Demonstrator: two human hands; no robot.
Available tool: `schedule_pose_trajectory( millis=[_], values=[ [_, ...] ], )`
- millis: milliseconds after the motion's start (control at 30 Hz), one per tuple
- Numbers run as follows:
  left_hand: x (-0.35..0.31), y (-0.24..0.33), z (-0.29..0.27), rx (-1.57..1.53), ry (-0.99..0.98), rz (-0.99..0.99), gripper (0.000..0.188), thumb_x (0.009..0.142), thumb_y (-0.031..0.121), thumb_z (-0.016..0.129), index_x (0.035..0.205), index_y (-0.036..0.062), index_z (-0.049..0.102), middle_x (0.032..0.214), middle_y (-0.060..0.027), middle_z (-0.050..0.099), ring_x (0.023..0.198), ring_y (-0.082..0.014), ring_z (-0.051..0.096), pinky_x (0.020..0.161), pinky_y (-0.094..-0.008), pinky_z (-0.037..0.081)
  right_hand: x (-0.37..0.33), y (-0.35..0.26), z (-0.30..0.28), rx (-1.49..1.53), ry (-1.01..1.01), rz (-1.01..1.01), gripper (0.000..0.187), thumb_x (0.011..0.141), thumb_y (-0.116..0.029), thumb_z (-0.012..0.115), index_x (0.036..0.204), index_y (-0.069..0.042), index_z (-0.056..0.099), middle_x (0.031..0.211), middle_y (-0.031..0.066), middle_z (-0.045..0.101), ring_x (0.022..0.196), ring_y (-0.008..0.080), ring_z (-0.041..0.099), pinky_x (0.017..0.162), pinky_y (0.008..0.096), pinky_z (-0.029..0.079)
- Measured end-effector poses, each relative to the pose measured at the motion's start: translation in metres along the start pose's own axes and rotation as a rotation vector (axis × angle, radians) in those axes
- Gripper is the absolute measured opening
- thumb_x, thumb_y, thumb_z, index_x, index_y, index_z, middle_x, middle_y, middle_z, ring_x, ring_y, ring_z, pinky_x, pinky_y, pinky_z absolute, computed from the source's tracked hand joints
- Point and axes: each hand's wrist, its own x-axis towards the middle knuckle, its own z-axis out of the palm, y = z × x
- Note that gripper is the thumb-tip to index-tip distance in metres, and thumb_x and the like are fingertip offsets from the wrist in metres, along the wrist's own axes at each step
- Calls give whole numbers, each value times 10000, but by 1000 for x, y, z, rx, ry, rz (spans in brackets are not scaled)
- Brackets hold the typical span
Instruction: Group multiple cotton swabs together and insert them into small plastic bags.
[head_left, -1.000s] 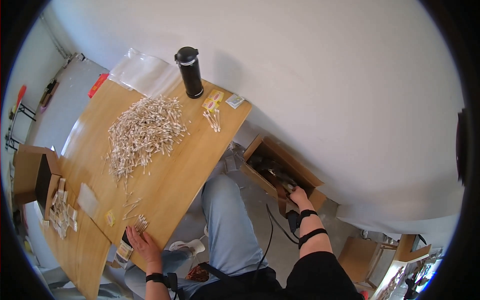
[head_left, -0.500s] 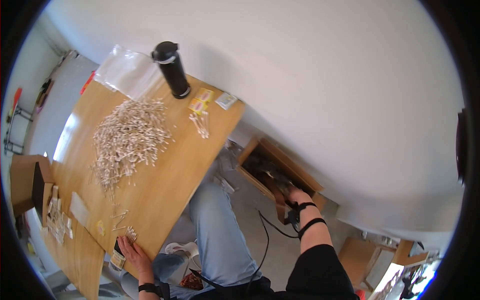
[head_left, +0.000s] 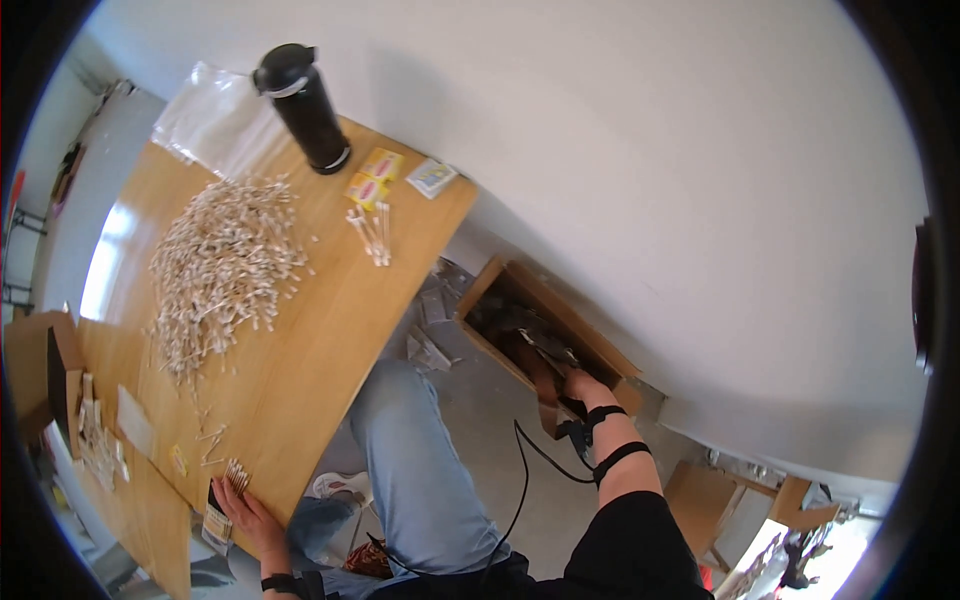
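My left hand [head_left: 252, 516] lies at the near edge of the wooden table with its fingers stretched out. A small bundle of cotton swabs [head_left: 236, 474] pokes out beyond its fingertips. Against its left side is a small packet [head_left: 216, 524], partly dark and partly pale. My right hand [head_left: 583, 386] reaches down into a long cardboard box [head_left: 482, 342] on the floor, at a dark bag [head_left: 530, 325] with a brown strap [head_left: 547, 392]. Its fingers are hidden there. On the table lies a large heap of loose cotton swabs [head_left: 228, 270].
A black bottle [head_left: 308, 118] stands by clear plastic bags [head_left: 215, 125]. Near the far corner lie yellow packets [head_left: 375, 178], a white packet [head_left: 432, 178] and several swabs [head_left: 372, 235]. An open carton [head_left: 40, 375] sits at far left. A black cable [head_left: 522, 470] hangs beside my leg.
The view has shifted, so the table and box appear slightly farther left. My left hand stays by the swab bundle, and my right hand remains inside the box.
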Motion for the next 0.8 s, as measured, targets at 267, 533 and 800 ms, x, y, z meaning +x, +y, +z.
schedule_pose_trajectory(
  millis=[267, 533, 800],
  values=[
    [-1, -8, -1, -37, 14, 19, 419, 1000, 123, 397, 1391, -28, 388, 1474, -214, 348, 1360, -377, 335, 1131, -442, 260, -62, -34, -70, -39, 302, -95, 458, 812, -33, 549, 1269, -67, 540, 1122, 221, 634, 1075, 361, 597, 906, 444, 490],
    [-1, 1, 8, -68, 16, 30, 422, 1002, 136, 398, 1390, -30, 389, 1472, -217, 350, 1360, -377, 338, 1130, -445, 259, -6, 14, -22, 144, 473, -76, 473, 815, -144, 636, 1271, -61, 543, 1159, 249, 612, 1097, 388, 581, 937, 449, 474],
    [-3, -9, 1, 38, 45, -6, 425, 980, 130, 424, 1375, -29, 405, 1461, -235, 354, 1363, -395, 330, 1128, -456, 263, 81, -97, -31, 236, 351, -104, 681, 826, -287, 687, 1390, -24, 411, 1347, 235, 510, 1250, 354, 498, 1057, 424, 404]
  ],
)
